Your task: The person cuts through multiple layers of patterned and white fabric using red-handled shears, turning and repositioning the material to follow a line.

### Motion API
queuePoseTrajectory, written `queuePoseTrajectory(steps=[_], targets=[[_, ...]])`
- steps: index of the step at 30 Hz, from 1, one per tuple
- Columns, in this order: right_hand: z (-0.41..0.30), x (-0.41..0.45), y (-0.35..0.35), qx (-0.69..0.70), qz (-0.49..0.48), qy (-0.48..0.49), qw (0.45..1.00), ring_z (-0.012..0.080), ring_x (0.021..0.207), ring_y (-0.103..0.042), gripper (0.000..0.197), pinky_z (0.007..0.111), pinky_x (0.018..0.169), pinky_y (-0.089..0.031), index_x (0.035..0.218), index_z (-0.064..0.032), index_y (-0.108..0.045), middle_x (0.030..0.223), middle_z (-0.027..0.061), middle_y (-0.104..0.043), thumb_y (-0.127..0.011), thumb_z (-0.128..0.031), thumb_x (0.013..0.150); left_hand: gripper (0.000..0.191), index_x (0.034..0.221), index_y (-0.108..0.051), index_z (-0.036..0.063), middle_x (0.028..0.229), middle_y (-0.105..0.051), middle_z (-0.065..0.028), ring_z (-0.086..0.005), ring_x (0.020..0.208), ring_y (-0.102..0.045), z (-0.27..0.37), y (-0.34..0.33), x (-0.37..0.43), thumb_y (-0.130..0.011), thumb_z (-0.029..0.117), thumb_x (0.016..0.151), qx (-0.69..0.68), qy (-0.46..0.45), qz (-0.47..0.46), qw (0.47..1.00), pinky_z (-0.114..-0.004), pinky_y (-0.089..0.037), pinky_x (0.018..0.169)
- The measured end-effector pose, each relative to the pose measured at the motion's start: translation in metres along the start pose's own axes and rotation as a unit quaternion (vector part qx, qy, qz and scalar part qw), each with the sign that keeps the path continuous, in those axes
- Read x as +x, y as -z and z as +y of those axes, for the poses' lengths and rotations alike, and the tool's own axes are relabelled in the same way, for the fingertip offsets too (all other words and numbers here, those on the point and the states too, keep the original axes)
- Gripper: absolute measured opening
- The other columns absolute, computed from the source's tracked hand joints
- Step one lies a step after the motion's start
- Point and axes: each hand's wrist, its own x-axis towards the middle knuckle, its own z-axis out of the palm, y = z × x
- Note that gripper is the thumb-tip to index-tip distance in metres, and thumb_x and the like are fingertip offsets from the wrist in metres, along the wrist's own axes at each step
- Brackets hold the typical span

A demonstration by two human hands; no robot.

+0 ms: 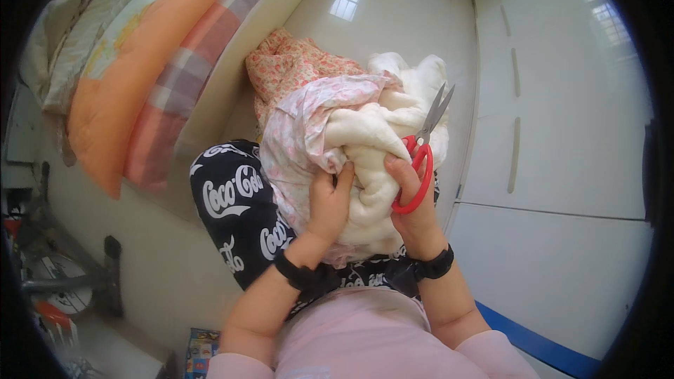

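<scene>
A bundle of white padded filling, perhaps a quilt's batting [371, 163], lies over my lap, partly wrapped in a pale pink floral cover [289, 139]. My left hand [330, 200] pinches the cover's edge where it meets the padding. Red-handled scissors [433, 116] hang on my right hand [413, 205], their parted blades pointing up and away from me. That hand also rests against the right side of the padding. Its fingers are partly hidden behind the padding and the handles. An orange floral cloth [300, 63] lies beyond the bundle.
Folded quilts, one with an orange part [158, 26] and one in pink and grey check [192, 58], lie on a bed at the left. White cabinet fronts [568, 116] stand at the right. A metal-framed stand [68, 281] is at the lower left.
</scene>
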Motion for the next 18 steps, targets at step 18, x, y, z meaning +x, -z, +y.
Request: queuePoseTrajectory(steps=[18], targets=[[-0.096,0.01,0.131,0.215,0.164,0.211,0.939,0.0217,0.102,-0.06,0.031,0.034,0.09,-0.05,0.115,0.0016,-0.056,0.111,0.0117,-0.062,-0.056,-0.012,0.087,0.033,0.111,-0.059,-0.0036,0.096,-0.063,-0.0048,-0.0088,0.083,-0.053,0.125,-0.153,0.015,-0.044,0.024,0.102,-0.008,-0.167,-0.212,0.963,-0.022,-0.043,0.075]])
